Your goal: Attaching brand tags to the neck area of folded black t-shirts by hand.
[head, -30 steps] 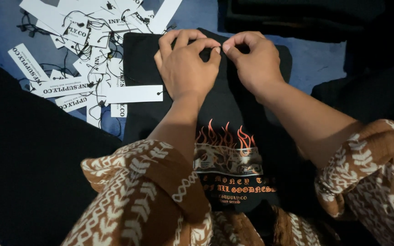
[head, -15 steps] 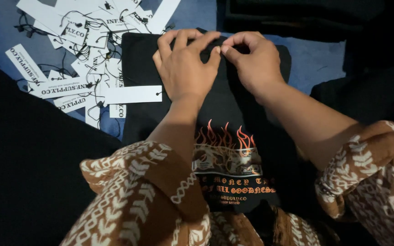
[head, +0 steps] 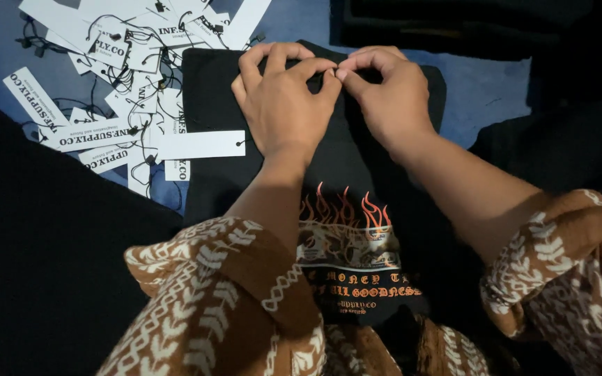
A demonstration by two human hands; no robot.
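Both hands are at top centre of frame, on the far edge of the folded black shirt (head: 329, 209). Left hand (head: 283, 104) and right hand (head: 391, 97) have fingertips pressed together, pinching something at that edge; can't tell what. Shirt runs down-frame beneath them. Pile of white tags (head: 127, 83) upper left.

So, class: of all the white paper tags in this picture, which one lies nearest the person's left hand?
The blank white tag lying across the left edge of the black garment, just beside the left hand. The other tags sit heaped farther off on the blue surface.
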